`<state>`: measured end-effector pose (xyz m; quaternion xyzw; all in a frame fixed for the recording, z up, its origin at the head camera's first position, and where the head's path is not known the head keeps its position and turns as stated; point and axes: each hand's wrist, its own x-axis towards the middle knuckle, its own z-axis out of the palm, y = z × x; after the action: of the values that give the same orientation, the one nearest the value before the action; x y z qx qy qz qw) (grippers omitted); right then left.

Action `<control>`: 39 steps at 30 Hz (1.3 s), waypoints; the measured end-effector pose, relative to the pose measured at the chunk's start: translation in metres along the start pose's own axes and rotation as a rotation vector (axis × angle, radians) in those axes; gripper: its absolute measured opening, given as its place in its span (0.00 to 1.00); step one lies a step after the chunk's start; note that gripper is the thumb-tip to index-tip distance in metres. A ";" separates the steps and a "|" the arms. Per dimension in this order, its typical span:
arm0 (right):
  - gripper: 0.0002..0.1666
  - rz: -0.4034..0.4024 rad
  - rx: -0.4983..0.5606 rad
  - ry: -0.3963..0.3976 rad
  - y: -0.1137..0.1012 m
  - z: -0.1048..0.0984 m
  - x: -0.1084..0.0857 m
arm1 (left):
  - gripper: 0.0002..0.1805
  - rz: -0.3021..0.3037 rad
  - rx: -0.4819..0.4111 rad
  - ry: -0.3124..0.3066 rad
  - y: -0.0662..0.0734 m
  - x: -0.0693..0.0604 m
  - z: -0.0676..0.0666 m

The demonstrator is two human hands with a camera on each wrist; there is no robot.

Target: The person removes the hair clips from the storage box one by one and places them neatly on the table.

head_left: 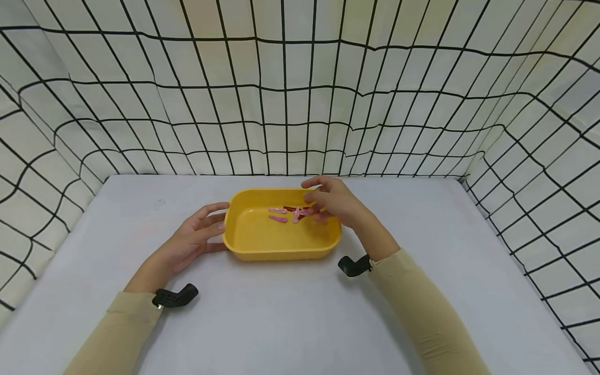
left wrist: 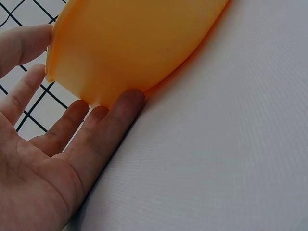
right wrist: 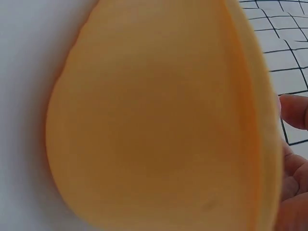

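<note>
left hand at one end of a yellow tray, right hand over the other.
the left hand was well open, its fingers spread and its tips resting against the tray's left wall. the right hand reached over the tray's right end with bent, parted fingers close to the clips; whether it pinched one could not be told. inside the tray, from its middle toward the right and nearer its far side, lay slim pink clips and dark red ones, some crossing. the tray looked like smooth plastic, oblong with rounded corners. beneath it was a white desk with a faintly ribbed surface; behind it rose black netting.
</note>
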<state>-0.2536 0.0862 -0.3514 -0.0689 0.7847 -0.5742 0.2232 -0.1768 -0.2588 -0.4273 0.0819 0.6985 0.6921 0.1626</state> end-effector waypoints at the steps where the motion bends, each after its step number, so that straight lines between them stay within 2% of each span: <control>1: 0.24 0.001 -0.005 -0.005 0.000 0.003 0.000 | 0.30 0.002 -0.001 -0.003 0.000 0.001 0.001; 7: 0.25 0.012 -0.003 -0.048 0.004 0.019 0.010 | 0.30 0.012 -0.009 -0.002 0.000 0.004 0.002; 19: 0.21 0.033 -0.086 -0.116 0.010 0.053 0.028 | 0.32 -0.008 -0.010 0.009 0.000 0.003 0.001; 28: 0.19 0.003 -0.158 -0.130 0.008 0.060 0.033 | 0.31 -0.005 -0.021 0.007 -0.001 0.003 0.001; 33: 0.17 0.012 -0.155 -0.145 0.010 0.064 0.036 | 0.31 -0.004 -0.025 0.005 0.000 0.001 0.002; 39: 0.17 0.025 -0.210 -0.157 0.009 0.067 0.036 | 0.30 0.002 -0.025 -0.001 0.001 0.001 0.002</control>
<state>-0.2550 0.0177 -0.3856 -0.1268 0.8214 -0.4790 0.2825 -0.1769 -0.2567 -0.4267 0.0809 0.6896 0.7009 0.1631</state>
